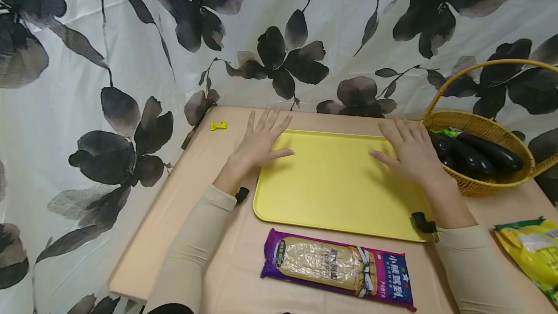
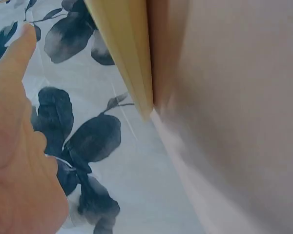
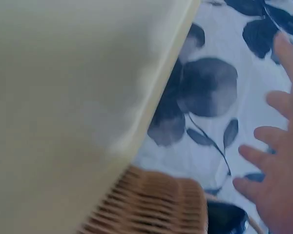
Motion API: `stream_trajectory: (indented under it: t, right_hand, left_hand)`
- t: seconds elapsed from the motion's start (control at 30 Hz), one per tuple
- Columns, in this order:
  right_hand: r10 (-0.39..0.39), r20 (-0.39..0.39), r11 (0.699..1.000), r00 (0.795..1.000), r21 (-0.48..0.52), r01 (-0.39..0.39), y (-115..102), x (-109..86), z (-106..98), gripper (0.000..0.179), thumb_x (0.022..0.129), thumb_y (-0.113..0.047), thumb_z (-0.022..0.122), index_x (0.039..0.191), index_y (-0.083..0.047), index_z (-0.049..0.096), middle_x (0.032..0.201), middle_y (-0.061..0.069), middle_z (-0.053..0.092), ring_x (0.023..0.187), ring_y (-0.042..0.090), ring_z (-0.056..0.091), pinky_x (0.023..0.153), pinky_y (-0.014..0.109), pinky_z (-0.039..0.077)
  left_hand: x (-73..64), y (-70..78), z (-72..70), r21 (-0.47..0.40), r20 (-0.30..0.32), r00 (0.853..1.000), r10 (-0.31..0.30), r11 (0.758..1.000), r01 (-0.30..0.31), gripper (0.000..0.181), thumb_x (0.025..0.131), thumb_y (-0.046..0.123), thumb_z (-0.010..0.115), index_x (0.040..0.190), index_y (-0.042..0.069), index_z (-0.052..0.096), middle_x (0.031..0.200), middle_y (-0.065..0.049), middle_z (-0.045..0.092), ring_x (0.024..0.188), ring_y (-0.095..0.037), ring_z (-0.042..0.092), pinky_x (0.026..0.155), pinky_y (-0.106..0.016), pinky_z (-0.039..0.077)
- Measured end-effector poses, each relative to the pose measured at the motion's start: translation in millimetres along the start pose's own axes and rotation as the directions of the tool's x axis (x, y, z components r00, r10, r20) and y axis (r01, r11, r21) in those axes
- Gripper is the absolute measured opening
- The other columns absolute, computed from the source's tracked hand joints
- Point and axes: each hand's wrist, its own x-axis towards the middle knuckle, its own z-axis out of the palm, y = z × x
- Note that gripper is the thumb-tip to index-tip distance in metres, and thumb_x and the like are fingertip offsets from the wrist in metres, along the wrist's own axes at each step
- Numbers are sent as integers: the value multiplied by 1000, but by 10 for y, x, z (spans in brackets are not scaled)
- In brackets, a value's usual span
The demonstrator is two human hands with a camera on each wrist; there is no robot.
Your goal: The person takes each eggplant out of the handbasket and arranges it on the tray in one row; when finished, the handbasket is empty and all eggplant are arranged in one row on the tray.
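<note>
A yellow rectangular tray (image 1: 331, 183) lies flat on the table with nothing on it. Over its left end, my left hand (image 1: 260, 140) is spread with straight fingers and holds nothing. My right hand (image 1: 411, 151) hovers above the tray's right end, fingers likewise extended and free of any object. In the left wrist view the tray's edge (image 2: 132, 53) runs beside the left hand (image 2: 24, 146). The right wrist view shows the right hand (image 3: 278, 141) apart from the tray (image 3: 63, 97).
A wicker basket (image 1: 475, 189) holding eggplants (image 1: 484, 154) stands right of the tray. A purple pasta package (image 1: 337, 268) lies in front. A small yellow wrapped packet (image 1: 218, 125) is at back left, a yellow-green bag (image 1: 529, 256) at the right. Floral cloth (image 1: 270, 13) hangs behind.
</note>
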Motion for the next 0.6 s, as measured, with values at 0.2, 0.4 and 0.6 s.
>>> stream_trajectory:
  t: [0.2,0.4,0.6]
  right_hand:
    - [77,-134,993,988,96,-64,123,-42,-289,79,103,-55,57,168,-25,23,172,21,21,150,55,27,112,80,26]
    - [185,-220,956,958,265,-124,321,-134,-466,71,105,-47,57,166,-20,31,168,22,31,153,50,28,118,76,24]
    - [243,-205,934,948,314,-171,466,-198,-551,68,107,-44,55,165,-18,32,167,22,32,148,53,33,116,75,27]
  left_hand:
    - [-11,-190,-79,-300,39,999,24,954,-11,122,85,63,78,167,35,-7,173,2,-22,162,-23,-19,129,-58,-13]
    - [-116,-451,-129,-539,342,937,70,831,135,139,76,43,94,167,31,-10,176,-6,-14,162,-31,-14,130,-59,-5]
    - [-192,-571,-20,-480,564,825,49,832,279,140,71,49,95,168,32,-5,176,-11,-12,163,-32,-13,131,-56,-2]
